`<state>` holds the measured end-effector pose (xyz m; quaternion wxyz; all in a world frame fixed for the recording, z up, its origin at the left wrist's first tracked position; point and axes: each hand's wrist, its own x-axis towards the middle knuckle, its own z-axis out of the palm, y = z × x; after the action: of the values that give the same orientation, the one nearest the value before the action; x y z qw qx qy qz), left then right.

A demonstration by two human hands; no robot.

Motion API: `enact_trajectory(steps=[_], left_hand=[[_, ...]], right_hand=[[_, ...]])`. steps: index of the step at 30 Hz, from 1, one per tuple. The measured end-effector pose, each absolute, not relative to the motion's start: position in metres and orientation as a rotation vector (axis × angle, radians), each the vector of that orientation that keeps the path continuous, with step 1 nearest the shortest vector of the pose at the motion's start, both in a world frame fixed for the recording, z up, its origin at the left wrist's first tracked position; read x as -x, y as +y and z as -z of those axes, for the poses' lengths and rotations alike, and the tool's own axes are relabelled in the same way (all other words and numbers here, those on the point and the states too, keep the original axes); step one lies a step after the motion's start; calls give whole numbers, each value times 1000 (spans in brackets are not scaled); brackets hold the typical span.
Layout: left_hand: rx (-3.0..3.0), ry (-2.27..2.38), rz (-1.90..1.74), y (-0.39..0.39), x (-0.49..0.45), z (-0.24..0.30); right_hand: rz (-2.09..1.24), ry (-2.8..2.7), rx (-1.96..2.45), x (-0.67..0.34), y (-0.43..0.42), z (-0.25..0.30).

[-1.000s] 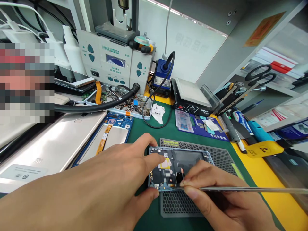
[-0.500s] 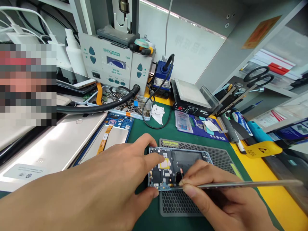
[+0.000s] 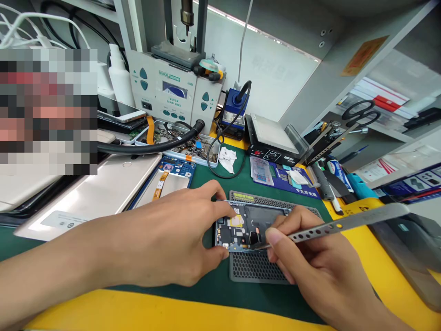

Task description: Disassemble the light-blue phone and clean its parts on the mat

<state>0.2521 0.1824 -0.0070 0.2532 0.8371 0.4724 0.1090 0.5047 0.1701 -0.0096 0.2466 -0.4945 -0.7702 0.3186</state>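
Green mat (image 3: 213, 286) fronts grey shelving (image 3: 312, 80), left grip (image 3: 182, 225) clasping phone (image 3: 260, 215), right grip (image 3: 312, 259) pinching perforated tool (image 3: 361, 221).

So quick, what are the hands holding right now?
Left hand: closed, holding the opened phone at one end.
Right hand: closed, pinching the metal tool.

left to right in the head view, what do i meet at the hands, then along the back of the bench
Left hand → opened phone → right hand; then white spray bottle → grey control box → blue stand → low box with a knob
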Motion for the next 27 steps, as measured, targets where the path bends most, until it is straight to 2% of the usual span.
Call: enact_trajectory(steps=[5,14,27], left_hand=[[-2280,1258,-260,187,-252,5],[-2347,1226,-285,187,-252,6],[-2367,1215,-344,188,-251,9]], right_hand=[[-933,-2115,1386,-490,170,7],[-503,-2219,1314,-474,170,14],[-345,-2274,1313,-473,170,13]])
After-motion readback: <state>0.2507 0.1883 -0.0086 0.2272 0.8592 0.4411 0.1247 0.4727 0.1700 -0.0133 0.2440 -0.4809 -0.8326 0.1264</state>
